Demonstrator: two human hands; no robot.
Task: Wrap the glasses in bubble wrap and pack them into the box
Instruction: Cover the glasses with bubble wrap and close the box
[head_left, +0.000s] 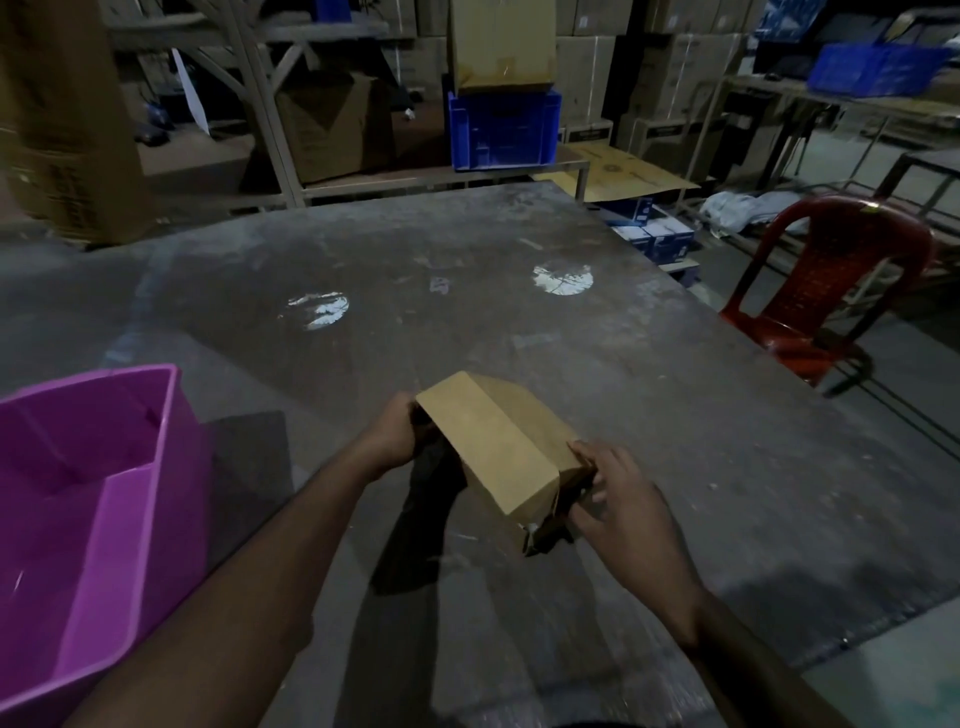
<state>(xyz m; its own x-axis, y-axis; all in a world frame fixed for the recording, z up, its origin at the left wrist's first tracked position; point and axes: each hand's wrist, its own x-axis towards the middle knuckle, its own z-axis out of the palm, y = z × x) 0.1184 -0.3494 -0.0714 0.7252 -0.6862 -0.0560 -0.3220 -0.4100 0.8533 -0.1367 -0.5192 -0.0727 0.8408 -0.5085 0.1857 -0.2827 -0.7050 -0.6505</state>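
Both forearms reach in; left hand (397, 434) grips small cardboard box (501, 449) at far end, right hand (615, 501) pinches near flap, above grey table (675, 415). Light, stiff; hold ends. Glasses unseen.

Warehouse or storeroom, dim. Stacked cardboard cartons (685, 73) fill metal racks (270, 104) along the back; blue plastic crates (503, 130) among them. Scuffed grey packing table (519, 312), red plastic chair (826, 291) beside it.
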